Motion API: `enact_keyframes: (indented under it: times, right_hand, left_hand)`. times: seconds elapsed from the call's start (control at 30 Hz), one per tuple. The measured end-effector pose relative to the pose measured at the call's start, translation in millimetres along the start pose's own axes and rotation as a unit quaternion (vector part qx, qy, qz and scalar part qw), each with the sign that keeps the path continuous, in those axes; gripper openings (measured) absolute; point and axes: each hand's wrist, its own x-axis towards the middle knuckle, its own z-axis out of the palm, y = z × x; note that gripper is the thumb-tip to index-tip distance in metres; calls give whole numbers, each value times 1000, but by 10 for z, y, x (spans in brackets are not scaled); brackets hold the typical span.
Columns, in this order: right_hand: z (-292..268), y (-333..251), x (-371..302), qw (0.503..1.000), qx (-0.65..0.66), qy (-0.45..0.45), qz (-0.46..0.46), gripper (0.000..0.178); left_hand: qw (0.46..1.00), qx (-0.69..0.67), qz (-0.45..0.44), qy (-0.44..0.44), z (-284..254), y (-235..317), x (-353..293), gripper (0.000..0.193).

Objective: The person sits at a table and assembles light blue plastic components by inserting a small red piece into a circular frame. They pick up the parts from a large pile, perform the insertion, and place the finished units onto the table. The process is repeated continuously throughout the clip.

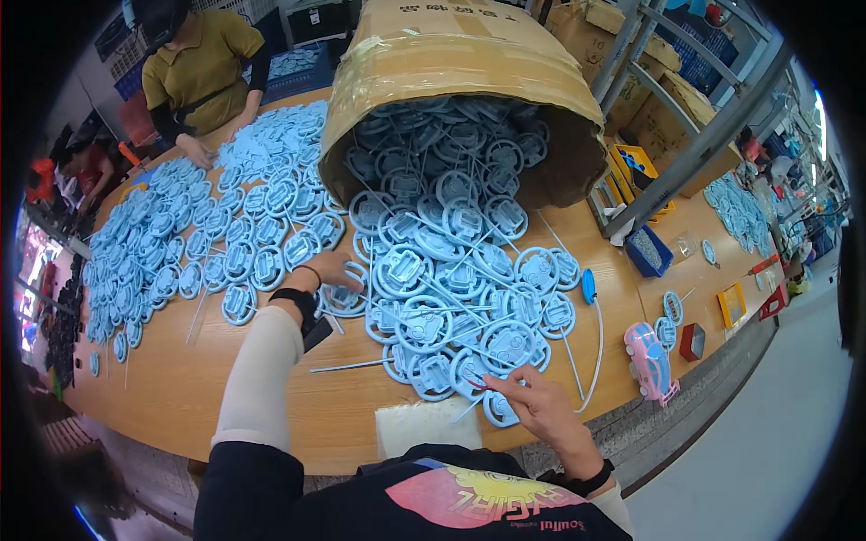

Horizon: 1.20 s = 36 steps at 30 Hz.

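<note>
My left hand (332,269) reaches to the left side of the middle heap, its fingers closed over the rim of a light blue ring-shaped plastic part (345,303). Close to my body, my right hand (532,406) pinches a thin dark red stick-like tool (480,386) between thumb and fingers. The tool's tip is over the near edge of the heap; its exact kind is too small to make out. Light blue ring parts (424,323) with thin stems lie piled between my hands. Under the right hand's fingers, one ring part (499,408) is partly covered.
A large cardboard box (460,56) lies on its side, spilling ring parts. More parts (149,243) spread left, near another person's hands (194,151). To the right are a pink toy car (649,362), a blue bin (649,252), a white cable (599,352) and a metal rack (695,162).
</note>
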Motion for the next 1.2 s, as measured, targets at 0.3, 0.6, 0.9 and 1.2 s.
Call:
enact_keyframes:
  times: [0.3,0.6,0.9,1.2]
  right_hand:
    - [147,-104,166,994,-55,-47,-86,52]
    - [-176,-54,187,972,14,-55,-229,60]
    - [-493,282,17,970,-41,-35,-236,45]
    - [-497,378,20,978,5,8,-210,38]
  left_hand:
    - [965,-252,43,-68,94,-98,-1217,27]
    - [742,-653,74,130,663,1213,-2252,36]
    - [606,-772,124,151,1166,2376,-2210,32]
    - [623,-765,137,90,988,2447,-2042,29]
